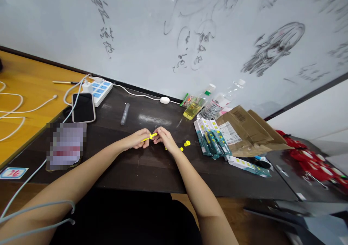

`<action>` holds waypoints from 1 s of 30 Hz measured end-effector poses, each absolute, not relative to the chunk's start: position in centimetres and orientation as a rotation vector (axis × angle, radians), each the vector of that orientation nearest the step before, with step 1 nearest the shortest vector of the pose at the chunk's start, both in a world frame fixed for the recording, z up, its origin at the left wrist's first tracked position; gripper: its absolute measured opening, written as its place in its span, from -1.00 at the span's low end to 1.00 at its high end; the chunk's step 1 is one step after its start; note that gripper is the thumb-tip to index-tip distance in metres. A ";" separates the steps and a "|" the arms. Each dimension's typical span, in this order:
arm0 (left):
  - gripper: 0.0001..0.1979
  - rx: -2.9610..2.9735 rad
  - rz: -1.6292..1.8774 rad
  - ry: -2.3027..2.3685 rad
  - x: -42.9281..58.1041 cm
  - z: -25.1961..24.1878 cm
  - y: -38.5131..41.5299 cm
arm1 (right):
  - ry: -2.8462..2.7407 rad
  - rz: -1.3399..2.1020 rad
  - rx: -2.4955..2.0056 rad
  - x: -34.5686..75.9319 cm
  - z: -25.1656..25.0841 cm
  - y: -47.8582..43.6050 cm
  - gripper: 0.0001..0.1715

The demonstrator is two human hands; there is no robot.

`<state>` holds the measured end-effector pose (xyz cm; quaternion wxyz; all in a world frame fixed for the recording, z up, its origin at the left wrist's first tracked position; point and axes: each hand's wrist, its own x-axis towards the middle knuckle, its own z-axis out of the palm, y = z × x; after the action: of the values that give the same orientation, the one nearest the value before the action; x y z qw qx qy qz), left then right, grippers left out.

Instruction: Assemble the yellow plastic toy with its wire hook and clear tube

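My left hand (139,138) is closed on a small yellow plastic piece (151,136), which sticks out past its fingertips toward the right. Close against the tip of that piece, my right hand (164,137) has its fingers drawn together in a pinch; what lies between them is too small to make out. A yellow cylindrical part (187,143) lies on the dark table to the right of my right wrist. Nearer to me, a smaller yellow part (181,149) shows beside the wrist, and another bit of yellow is partly hidden under the right hand.
A clear tube (125,114) lies behind my left hand. Phones, one being a black-screened phone (83,108), and a power strip (101,91) are at left. At right are several printed boxes (212,138), a cardboard package (244,129) and bottles, including a yellow-liquid bottle (195,107).
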<state>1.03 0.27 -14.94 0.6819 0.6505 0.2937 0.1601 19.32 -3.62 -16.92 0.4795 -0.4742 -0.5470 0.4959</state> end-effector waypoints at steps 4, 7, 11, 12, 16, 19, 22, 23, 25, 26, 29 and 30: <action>-0.84 1.500 0.321 0.663 1.0 -14.8 0.3 | -1.349 1.218 -1.158 19.3 -17.1 -3.6 -0.59; -0.81 1.517 0.302 0.655 0.9 -14.9 0.3 | -1.359 1.218 -1.165 19.3 -16.9 -3.6 -0.58; -0.74 1.569 0.305 0.637 0.8 -15.4 0.7 | -1.429 1.139 -1.166 19.4 -16.7 -3.8 -0.57; -0.72 1.590 0.310 0.632 0.8 -15.5 0.8 | -1.468 1.103 -1.166 19.4 -16.6 -3.8 -0.57; -0.63 1.672 0.316 0.660 0.7 -16.2 1.0 | -1.619 1.061 -1.165 19.2 -16.5 -4.2 -0.64; -0.59 1.677 0.295 0.699 0.8 -16.1 0.9 | -1.638 1.204 -1.147 18.7 -16.4 -4.6 -0.63; -0.61 1.610 0.314 0.744 0.9 -15.5 0.7 | -1.592 1.271 -1.132 18.6 -16.3 -4.6 -0.65; -0.61 1.562 0.348 0.760 0.9 -15.3 0.8 | -1.562 1.258 -1.126 18.6 -16.3 -4.5 -0.66; -0.59 1.422 0.509 0.814 0.8 -15.0 1.0 | -1.460 1.218 -1.096 18.8 -16.3 -4.3 -0.69; -0.61 1.342 0.642 0.860 0.8 -14.9 1.2 | -1.391 1.199 -1.071 18.9 -16.2 -4.1 -0.70; -0.74 1.143 1.094 1.012 0.7 -15.1 1.9 | -1.183 1.149 -0.996 19.1 -16.0 -3.9 -0.69; -0.77 1.098 1.176 1.046 0.7 -15.3 2.1 | -1.133 1.132 -0.983 19.0 -15.9 -3.8 -0.67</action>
<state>0.71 2.09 -15.26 0.5741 0.4685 0.4464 0.5018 19.01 -3.84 -15.95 0.5899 -0.4223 -0.4868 0.4864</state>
